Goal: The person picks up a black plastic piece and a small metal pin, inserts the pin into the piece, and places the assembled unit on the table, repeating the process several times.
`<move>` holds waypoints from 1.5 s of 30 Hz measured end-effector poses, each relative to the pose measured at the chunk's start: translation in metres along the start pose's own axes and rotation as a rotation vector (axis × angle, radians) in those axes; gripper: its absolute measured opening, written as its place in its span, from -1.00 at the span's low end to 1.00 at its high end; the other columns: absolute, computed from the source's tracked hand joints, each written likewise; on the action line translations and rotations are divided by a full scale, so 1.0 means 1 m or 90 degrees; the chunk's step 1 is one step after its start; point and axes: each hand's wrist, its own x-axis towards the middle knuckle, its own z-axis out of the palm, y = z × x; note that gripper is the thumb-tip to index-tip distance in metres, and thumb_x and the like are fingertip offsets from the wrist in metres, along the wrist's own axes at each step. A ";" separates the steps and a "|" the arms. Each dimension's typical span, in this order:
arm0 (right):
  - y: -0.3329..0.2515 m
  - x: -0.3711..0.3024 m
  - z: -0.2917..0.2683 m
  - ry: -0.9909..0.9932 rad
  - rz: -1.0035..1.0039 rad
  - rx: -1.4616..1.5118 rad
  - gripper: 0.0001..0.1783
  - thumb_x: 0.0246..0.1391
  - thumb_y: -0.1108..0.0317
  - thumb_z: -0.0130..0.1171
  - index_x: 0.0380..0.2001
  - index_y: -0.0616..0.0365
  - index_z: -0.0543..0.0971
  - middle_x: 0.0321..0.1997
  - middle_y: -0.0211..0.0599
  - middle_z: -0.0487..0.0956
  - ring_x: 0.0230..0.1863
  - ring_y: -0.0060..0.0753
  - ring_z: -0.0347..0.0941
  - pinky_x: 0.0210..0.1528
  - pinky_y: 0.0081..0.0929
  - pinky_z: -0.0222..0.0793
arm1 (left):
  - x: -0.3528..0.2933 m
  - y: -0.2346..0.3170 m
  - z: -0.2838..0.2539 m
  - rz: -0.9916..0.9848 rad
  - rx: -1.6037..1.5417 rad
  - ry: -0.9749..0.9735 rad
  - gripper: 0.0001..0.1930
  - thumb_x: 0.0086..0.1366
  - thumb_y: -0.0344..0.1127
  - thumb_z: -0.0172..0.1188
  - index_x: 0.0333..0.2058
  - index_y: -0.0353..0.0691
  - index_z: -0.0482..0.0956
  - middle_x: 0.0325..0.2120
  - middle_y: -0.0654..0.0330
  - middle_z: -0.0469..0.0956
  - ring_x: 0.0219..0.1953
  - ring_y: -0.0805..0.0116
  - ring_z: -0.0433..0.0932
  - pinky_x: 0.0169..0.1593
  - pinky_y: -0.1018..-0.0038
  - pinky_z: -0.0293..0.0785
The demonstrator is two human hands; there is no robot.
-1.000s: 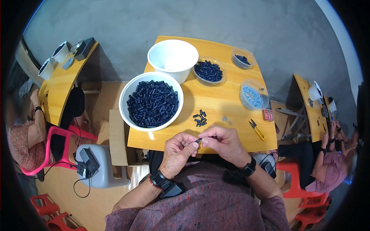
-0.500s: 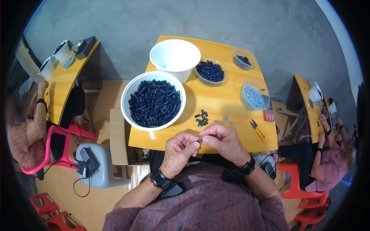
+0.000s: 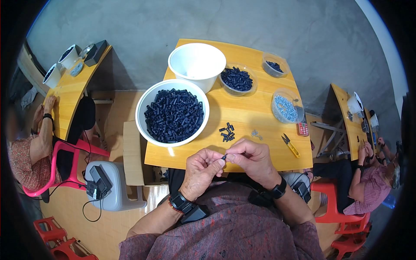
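Neighbours' hands have shifted over half a second: the left neighbour's hands (image 3: 50,103) sit a bit lower at their table edge, the right neighbour's hands (image 3: 367,150) are drawn back. Mine barely moved.

On my table (image 3: 260,97): big white tub (image 3: 140,113), full of black tube pieces (image 3: 173,116), blocks the near left side. Second white tub (image 3: 197,63) stands right behind it. Clear bowl of black parts (image 3: 236,79) beside that, smaller bowl of black parts (image 3: 274,66) at the far right corner, silvery bits (image 3: 284,107) in another bowl below it. Red keypad device (image 3: 302,129) and yellow-handled snips (image 3: 290,146) near the right edge. Loose black pieces (image 3: 226,132) and a few silver bits (image 3: 257,134) lie just beyond my fingers.

Small black part (image 3: 224,157) is between my hands, at the table's near edge. Left hand (image 3: 200,171) pinches it, thumb on finger; right hand (image 3: 251,159) pinches its other end. Fingertips cover most of it, so exact shape is hard to make out.
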 end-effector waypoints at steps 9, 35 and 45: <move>0.000 0.000 0.004 0.011 -0.024 -0.038 -0.91 0.11 0.59 0.27 -0.29 0.28 0.64 -0.35 -0.32 0.62 -0.30 -0.61 0.53 -0.25 -0.62 0.43 | -0.002 -0.006 0.002 0.022 0.051 0.026 -0.93 0.31 -0.53 0.24 -0.27 -0.35 0.53 -0.41 0.19 0.60 -0.48 0.54 0.54 -0.36 0.59 0.55; -0.008 -0.012 0.001 0.004 -0.032 -0.055 -0.86 0.10 0.62 0.22 -0.25 0.31 0.65 -0.31 -0.31 0.62 -0.30 -0.54 0.55 -0.24 -0.62 0.44 | -0.005 -0.008 0.008 -0.105 -0.202 -0.021 -0.92 0.31 -0.50 0.23 -0.23 -0.33 0.58 -0.37 0.16 0.63 -0.44 0.50 0.58 -0.34 0.54 0.59; -0.025 -0.011 -0.002 -0.052 -0.100 -0.250 -0.61 0.01 0.42 0.36 -0.08 0.30 0.56 -0.28 -0.14 0.59 -0.28 -0.25 0.59 -0.22 -0.42 0.51 | -0.005 -0.004 0.009 -0.113 -0.205 -0.004 -0.94 0.32 -0.50 0.21 -0.26 -0.34 0.58 -0.39 0.18 0.63 -0.44 0.52 0.57 -0.31 0.57 0.57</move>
